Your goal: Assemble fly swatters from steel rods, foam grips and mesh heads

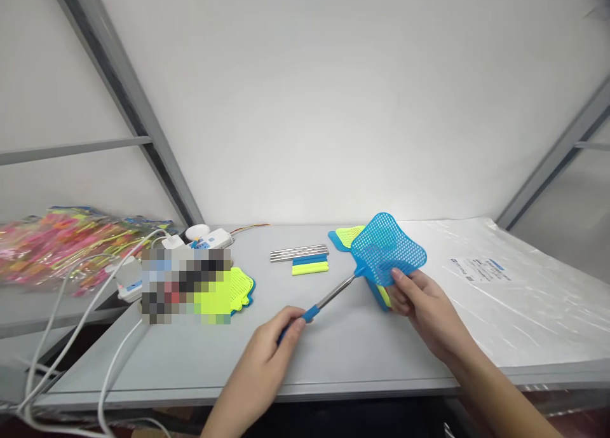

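A blue fly swatter (388, 247) with a perforated head and a metal rod is held above the table by both hands. My left hand (281, 336) is closed round its blue handle. The lower edge of the swatter head is pinched by my right hand (417, 292), thumb on top. Behind the head lie a yellow and a blue swatter head (347, 238), partly hidden. Several metal rods (298, 252) lie side by side at the table's middle, next to blue and yellow handle tubes (311, 267). More yellow and blue swatter heads (243, 288) are stacked at the left.
White power strips (214, 239) with plugs and white cables (71, 292) occupy the table's left edge. Beyond them are plastic bags of colourful items (86, 247). A plastic-wrapped white sheet with a label (481, 269) covers the right side. Grey metal posts (147, 133) frame the table (190, 355).
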### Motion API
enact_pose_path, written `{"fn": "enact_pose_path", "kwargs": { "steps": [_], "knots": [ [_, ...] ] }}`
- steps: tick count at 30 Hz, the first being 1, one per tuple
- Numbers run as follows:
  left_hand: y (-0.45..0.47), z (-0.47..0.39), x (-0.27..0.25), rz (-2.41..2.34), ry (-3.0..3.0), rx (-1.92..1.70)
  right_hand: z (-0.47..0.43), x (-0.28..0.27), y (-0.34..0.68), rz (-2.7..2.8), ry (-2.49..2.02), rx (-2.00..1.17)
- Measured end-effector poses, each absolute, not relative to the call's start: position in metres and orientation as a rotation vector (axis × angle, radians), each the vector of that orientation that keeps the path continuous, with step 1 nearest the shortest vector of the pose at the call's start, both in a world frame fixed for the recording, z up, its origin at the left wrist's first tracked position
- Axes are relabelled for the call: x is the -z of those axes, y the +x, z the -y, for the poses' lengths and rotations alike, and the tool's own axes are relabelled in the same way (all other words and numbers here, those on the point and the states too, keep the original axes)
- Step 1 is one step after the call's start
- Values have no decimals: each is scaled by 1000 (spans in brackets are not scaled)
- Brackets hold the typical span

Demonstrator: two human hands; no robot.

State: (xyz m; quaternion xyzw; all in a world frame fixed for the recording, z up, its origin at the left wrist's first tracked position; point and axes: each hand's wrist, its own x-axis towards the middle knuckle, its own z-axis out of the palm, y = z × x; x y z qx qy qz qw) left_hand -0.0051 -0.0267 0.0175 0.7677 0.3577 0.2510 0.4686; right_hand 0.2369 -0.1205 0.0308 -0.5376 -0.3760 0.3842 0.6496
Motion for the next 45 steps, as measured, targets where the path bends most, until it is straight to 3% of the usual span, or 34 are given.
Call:
{"fn": "enact_pose_path", "kwargs": {
  "steps": [7,13,18,32,45],
  "knots": [
    [80,72,-30,-611,1670,-558,122,-40,220,1264,-1575,-755],
    [98,58,-38,-493,2123,-503,108,-43,263,1328,-2055,-266],
    [78,32,-34,-614,2308,-542,88,-43,287,1340,-2462,-173],
    [58,-12,-36,-778,2461,-729,57,-39,281,1493,-2723,-222],
    [35,-20,-26,-790,2593,-643,68,-49,275,1659,-2707,-172]
  ]
}}
